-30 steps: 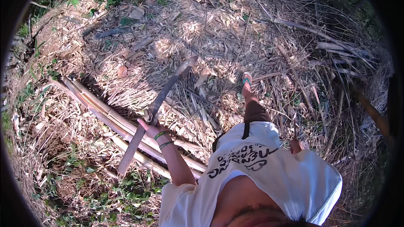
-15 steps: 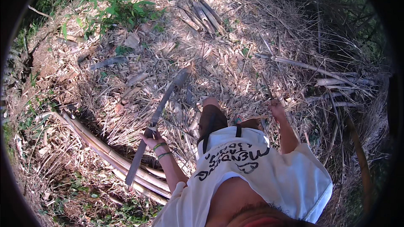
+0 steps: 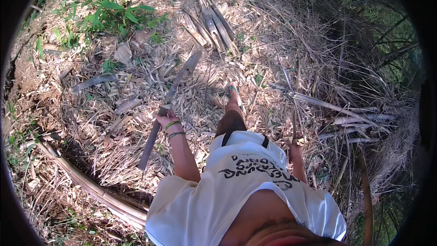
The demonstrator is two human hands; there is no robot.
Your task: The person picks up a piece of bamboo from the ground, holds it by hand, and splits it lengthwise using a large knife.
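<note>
My left hand (image 3: 167,119) is closed around the middle of a long, flat, grey-brown split bamboo piece (image 3: 149,149). This piece slants from the lower left up toward a pile of cut bamboo (image 3: 211,25). Two bands, one yellow-green and one darker, circle the left wrist. Low beside my shirt, my right hand (image 3: 295,149) has its fingers wrapped round one end of a thin, dark, blade-like tool (image 3: 294,125) pointing forward. Its handle is hidden in the hand, and its exact kind is unclear. Ahead of me, my sandalled foot (image 3: 233,93) is on the ground.
Dry leaves and bamboo litter cover the ground. Long bamboo poles (image 3: 91,183) curve along the lower left. Pale bamboo sticks (image 3: 318,102) jut in from the right, near dry brush (image 3: 364,77). A leafy green plant (image 3: 111,13) grows at the far left.
I have stepped forward, so the bamboo pile appears nearer and a sandalled foot shows ahead. The left hand still carries the split bamboo. My right hand has drawn back toward my body.
</note>
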